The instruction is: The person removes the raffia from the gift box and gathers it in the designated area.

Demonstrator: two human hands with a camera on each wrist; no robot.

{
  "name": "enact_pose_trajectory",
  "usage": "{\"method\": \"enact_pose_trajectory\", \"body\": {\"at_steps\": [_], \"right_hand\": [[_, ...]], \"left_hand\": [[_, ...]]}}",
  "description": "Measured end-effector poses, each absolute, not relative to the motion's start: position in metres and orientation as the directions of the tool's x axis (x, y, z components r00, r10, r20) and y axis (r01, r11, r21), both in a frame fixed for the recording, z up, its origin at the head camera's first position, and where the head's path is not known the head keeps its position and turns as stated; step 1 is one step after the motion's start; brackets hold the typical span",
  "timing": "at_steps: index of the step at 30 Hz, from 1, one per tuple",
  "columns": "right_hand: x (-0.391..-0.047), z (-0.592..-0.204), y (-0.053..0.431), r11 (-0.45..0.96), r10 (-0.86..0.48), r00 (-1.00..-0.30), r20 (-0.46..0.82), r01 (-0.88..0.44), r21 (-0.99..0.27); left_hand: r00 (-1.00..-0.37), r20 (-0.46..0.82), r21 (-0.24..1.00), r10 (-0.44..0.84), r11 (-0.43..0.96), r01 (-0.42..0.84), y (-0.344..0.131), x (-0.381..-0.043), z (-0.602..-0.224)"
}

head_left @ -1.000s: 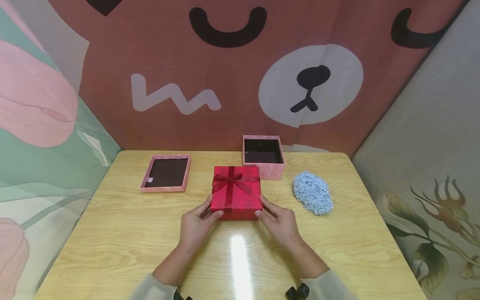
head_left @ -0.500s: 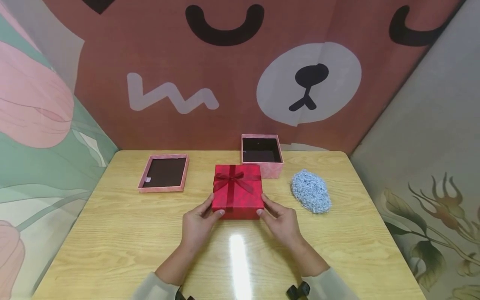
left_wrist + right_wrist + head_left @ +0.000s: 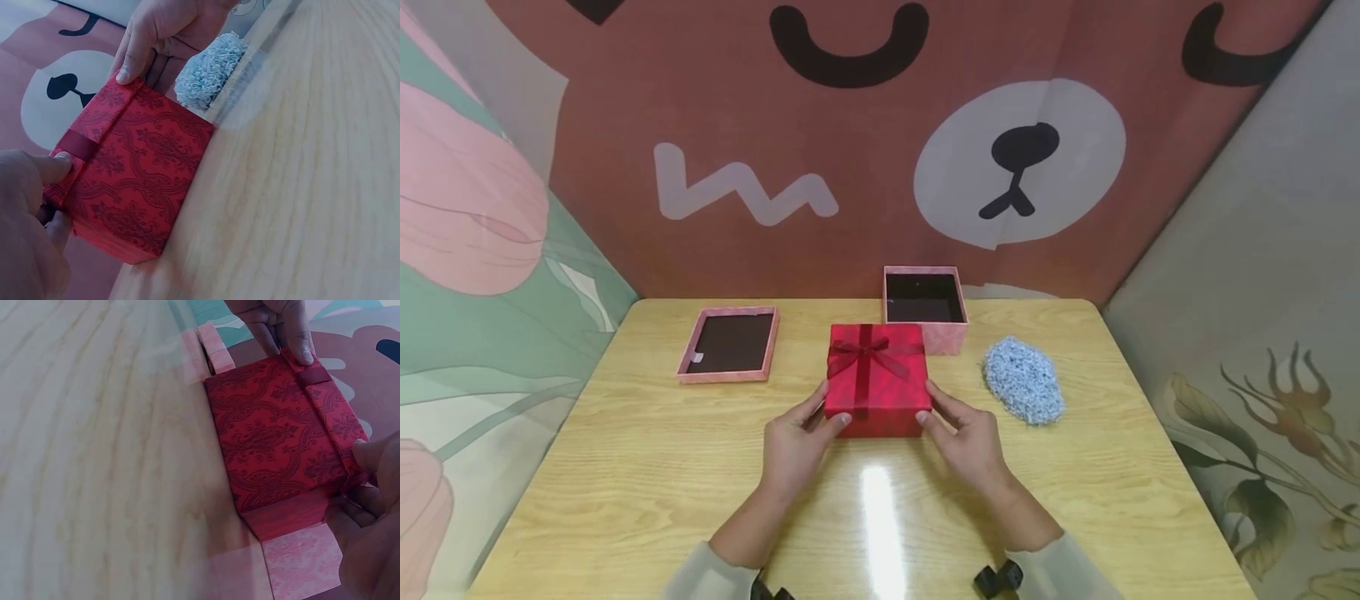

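A red gift box (image 3: 880,392) with a dark red ribbon and bow stands in the middle of the table, its lid on. My left hand (image 3: 792,446) grips the left side of the lid, thumb at the front left corner. On the opposite side my right hand (image 3: 973,446) grips the lid in the same way. Both wrist views show the thumbs on the lid's rim (image 3: 94,140) above the patterned front wall (image 3: 269,437) of the box. What the box holds is hidden.
Behind the red box stands an open pink box (image 3: 946,338) with a dark inside. A pink lid (image 3: 733,343) lies upturned at the back left. To the right lies a fuzzy light-blue bundle (image 3: 1024,381). A bear-printed backdrop (image 3: 865,250) rises behind the wooden table (image 3: 625,467).
Both hands keep their grip on the lid. The red box and hands have shifted very slightly to the right relative to the pink box.
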State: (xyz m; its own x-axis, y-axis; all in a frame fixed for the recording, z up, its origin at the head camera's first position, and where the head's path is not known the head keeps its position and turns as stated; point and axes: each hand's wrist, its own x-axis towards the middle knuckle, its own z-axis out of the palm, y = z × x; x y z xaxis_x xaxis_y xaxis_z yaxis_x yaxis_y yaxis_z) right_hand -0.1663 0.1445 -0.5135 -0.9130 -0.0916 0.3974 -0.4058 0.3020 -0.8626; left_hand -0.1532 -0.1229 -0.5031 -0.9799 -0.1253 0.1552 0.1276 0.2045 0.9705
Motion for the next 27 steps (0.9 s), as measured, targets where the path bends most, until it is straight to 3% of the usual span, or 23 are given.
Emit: {"method": "enact_pose_trajectory", "body": {"at_steps": [9,17,27], "right_hand": [[-0.168,-0.492,0.142,0.342,-0.084,-0.866,0.492,-0.489,-0.802],[-0.165,-0.461,0.132,0.337,-0.089,-0.831,0.550,-0.544,-0.768],[-0.179,-0.480,0.127,0.198,-0.039,-0.861,0.508,-0.505,-0.840]], "left_hand": [[-0.965,0.232,0.950,-0.124,0.240,0.198,-0.125,-0.158,-0.486],[-0.955,0.251,0.962,-0.155,0.146,0.230,-0.127,-0.160,-0.475],[-0.941,0.259,0.964,-0.218,0.113,0.239,-0.133,-0.162,-0.473]]}}
